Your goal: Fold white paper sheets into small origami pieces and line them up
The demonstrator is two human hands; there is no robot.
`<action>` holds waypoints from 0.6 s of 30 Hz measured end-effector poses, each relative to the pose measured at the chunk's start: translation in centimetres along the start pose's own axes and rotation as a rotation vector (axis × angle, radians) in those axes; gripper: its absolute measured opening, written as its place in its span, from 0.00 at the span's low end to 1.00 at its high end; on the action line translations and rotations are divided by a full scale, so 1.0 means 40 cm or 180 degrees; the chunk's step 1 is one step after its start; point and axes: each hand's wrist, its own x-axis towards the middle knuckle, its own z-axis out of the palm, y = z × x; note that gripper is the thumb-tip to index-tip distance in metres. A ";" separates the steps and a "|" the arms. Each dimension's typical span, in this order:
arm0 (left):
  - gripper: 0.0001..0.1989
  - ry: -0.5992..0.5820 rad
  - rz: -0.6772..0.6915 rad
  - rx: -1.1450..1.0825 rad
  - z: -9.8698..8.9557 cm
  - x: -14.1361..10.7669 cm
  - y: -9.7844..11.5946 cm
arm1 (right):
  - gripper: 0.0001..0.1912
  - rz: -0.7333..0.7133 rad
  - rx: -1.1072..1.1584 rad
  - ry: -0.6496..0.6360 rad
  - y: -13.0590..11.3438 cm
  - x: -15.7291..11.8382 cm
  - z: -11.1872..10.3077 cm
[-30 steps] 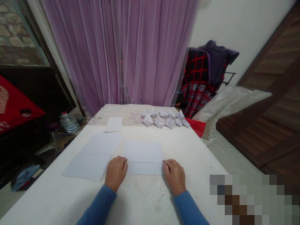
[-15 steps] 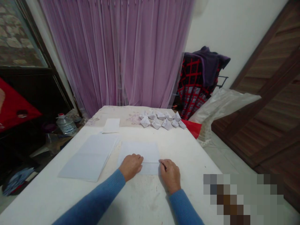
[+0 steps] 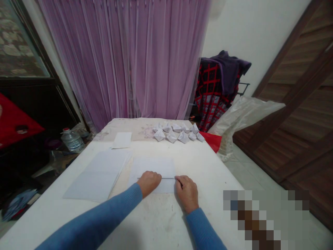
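Left hand (image 3: 148, 183): half curled, resting on the paper sheet (image 3: 152, 168), not gripping | right hand (image 3: 186, 193): half curled, touching the sheet's right edge at its crease (image 3: 156, 178) | sheet: flat on white table (image 3: 208, 180), beside paper stack (image 3: 97, 175) | far end: paper boats (image 3: 177, 134), small paper (image 3: 121, 140)

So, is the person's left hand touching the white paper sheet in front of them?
Touching: the head view shows the left hand resting on the white paper sheet, covering part of it.
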 end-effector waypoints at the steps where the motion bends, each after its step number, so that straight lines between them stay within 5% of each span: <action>1: 0.09 0.0017 -0.0048 0.0007 0.001 -0.002 -0.002 | 0.14 -0.0010 0.0018 0.0000 0.001 0.000 0.000; 9: 0.12 -0.0027 -0.0244 -0.0018 -0.003 -0.053 -0.070 | 0.16 -0.0132 -0.0041 -0.0040 0.000 -0.007 0.010; 14: 0.19 0.0323 -0.0294 -0.0497 0.050 -0.117 -0.141 | 0.14 -0.0647 -0.0242 -0.0128 -0.026 0.003 -0.008; 18: 0.22 0.0597 -0.0396 -0.0844 0.095 -0.143 -0.150 | 0.07 -0.1401 -0.0634 -0.0641 -0.054 0.059 -0.034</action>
